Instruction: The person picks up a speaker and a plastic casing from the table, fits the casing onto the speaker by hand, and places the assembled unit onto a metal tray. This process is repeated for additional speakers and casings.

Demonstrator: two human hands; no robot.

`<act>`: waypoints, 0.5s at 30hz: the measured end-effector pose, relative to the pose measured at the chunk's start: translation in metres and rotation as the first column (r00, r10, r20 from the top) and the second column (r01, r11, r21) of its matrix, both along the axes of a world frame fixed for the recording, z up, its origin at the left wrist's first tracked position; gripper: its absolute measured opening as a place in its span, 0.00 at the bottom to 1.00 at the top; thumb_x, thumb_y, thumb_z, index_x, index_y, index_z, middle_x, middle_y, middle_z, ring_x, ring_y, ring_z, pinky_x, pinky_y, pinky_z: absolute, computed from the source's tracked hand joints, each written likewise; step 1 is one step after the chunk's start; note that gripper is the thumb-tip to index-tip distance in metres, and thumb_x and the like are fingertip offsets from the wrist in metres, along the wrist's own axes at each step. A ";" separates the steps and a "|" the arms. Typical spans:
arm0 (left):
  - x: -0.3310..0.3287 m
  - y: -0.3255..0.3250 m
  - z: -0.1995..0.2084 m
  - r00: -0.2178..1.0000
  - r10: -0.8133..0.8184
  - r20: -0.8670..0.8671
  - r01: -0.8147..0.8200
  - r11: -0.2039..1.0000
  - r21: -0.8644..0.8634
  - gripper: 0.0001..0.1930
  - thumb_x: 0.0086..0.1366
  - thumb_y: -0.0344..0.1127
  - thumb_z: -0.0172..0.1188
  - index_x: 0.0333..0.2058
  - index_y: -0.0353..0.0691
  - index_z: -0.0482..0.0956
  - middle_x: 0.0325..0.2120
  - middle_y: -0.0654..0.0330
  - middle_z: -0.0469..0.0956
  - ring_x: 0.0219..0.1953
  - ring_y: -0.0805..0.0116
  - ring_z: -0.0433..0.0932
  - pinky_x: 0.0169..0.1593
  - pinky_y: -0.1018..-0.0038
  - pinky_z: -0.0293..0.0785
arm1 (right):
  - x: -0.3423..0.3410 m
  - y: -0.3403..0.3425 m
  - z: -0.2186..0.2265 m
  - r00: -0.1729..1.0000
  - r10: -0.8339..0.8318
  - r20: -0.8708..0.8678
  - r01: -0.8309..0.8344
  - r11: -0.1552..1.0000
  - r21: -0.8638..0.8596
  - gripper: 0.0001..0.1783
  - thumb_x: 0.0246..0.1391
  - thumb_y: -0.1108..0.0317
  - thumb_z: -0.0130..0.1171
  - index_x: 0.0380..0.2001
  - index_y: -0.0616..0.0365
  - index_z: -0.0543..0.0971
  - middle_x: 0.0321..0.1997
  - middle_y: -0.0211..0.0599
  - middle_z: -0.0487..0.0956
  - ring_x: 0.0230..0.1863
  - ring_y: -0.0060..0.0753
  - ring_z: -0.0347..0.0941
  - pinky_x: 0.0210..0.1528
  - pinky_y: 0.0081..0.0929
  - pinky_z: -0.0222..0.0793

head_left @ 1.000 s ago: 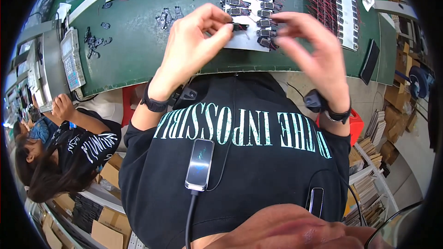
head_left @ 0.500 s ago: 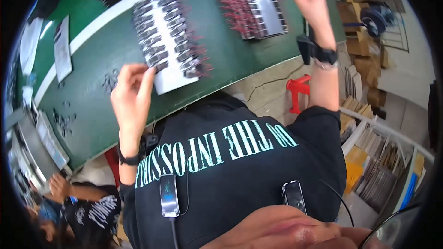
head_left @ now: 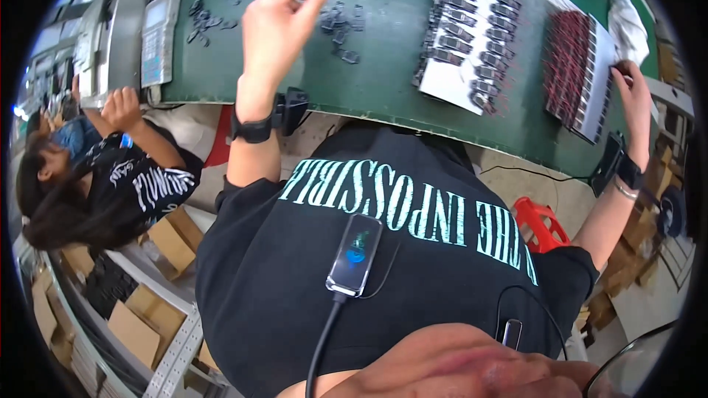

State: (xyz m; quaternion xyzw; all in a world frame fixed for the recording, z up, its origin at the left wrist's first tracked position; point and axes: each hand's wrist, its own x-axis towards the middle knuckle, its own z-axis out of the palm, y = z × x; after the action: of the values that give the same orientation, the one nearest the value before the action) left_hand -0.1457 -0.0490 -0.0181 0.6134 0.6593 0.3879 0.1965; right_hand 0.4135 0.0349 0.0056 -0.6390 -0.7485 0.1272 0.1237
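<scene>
My left hand (head_left: 276,33) is raised over the left part of the green table (head_left: 391,44), its thumb and fingertips drawn together in a pinch. Whatever may be between them is too small to make out. Loose small black plastic pieces (head_left: 341,26) lie just right of it. My right hand (head_left: 633,92) is at the right edge of a stack of white boards (head_left: 599,74) with red-wired parts (head_left: 568,66) along the side. Its fingers are bent together there, and their contents cannot be made out. Between my hands lies a white board (head_left: 451,88) with rows of black parts (head_left: 459,18).
More loose black pieces (head_left: 203,22) lie at the table's left, beside a grey device with a keypad (head_left: 156,37). A co-worker (head_left: 125,177) sits at the left. Cardboard boxes (head_left: 144,320) fill a shelf at lower left. A red stool (head_left: 542,225) stands under the table's right side.
The view has swung left. My left hand has left the board's near corner and moved left, beside the loose pieces. My right hand stays by the red-wired stack.
</scene>
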 end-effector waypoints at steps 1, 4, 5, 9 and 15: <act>-0.002 -0.004 0.000 0.990 -0.039 -0.138 0.030 0.997 -0.067 0.09 0.58 0.36 0.67 0.34 0.38 0.84 0.27 0.57 0.82 0.27 0.68 0.81 0.33 0.73 0.77 | -0.006 0.002 0.000 1.000 -0.010 0.015 0.010 1.000 0.023 0.12 0.63 0.66 0.57 0.45 0.62 0.77 0.37 0.34 0.79 0.40 0.22 0.73 0.47 0.20 0.68; 0.004 -0.007 -0.014 0.923 -0.070 -0.378 0.070 0.997 -0.014 0.09 0.56 0.37 0.67 0.33 0.40 0.84 0.28 0.58 0.81 0.31 0.63 0.80 0.34 0.68 0.77 | -0.010 -0.001 0.016 0.996 -0.046 0.071 0.040 0.996 0.076 0.12 0.63 0.67 0.58 0.45 0.64 0.77 0.39 0.34 0.81 0.41 0.21 0.74 0.47 0.19 0.68; 0.007 -0.008 -0.018 0.868 -0.093 -0.488 0.109 0.994 0.005 0.09 0.55 0.38 0.68 0.32 0.41 0.84 0.28 0.59 0.81 0.33 0.61 0.79 0.35 0.66 0.77 | -0.017 -0.008 0.022 0.992 -0.087 -0.094 0.105 0.972 0.212 0.12 0.62 0.69 0.58 0.45 0.65 0.77 0.40 0.35 0.81 0.42 0.22 0.75 0.48 0.19 0.69; 0.026 -0.007 -0.021 0.751 -0.108 -0.651 0.109 0.993 -0.039 0.08 0.55 0.39 0.68 0.30 0.43 0.83 0.29 0.62 0.79 0.38 0.62 0.77 0.37 0.64 0.76 | -0.055 -0.050 0.048 0.882 -0.084 -0.464 0.310 0.846 0.435 0.11 0.62 0.73 0.58 0.45 0.67 0.78 0.43 0.38 0.81 0.44 0.23 0.76 0.51 0.19 0.70; 0.029 -0.009 -0.029 0.837 -0.093 -0.539 0.120 0.993 0.015 0.07 0.55 0.38 0.68 0.29 0.42 0.82 0.31 0.61 0.79 0.38 0.63 0.78 0.37 0.64 0.77 | -0.132 -0.107 0.054 0.777 0.021 -0.629 0.329 0.839 0.434 0.09 0.63 0.78 0.54 0.45 0.68 0.78 0.44 0.41 0.81 0.46 0.29 0.77 0.55 0.23 0.70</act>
State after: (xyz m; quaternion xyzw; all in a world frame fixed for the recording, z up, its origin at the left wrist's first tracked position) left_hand -0.1169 -0.0584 -0.0467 0.7377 0.6432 0.2049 0.0102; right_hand 0.2818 -0.0722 0.0594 -0.5663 -0.6157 0.1079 0.5372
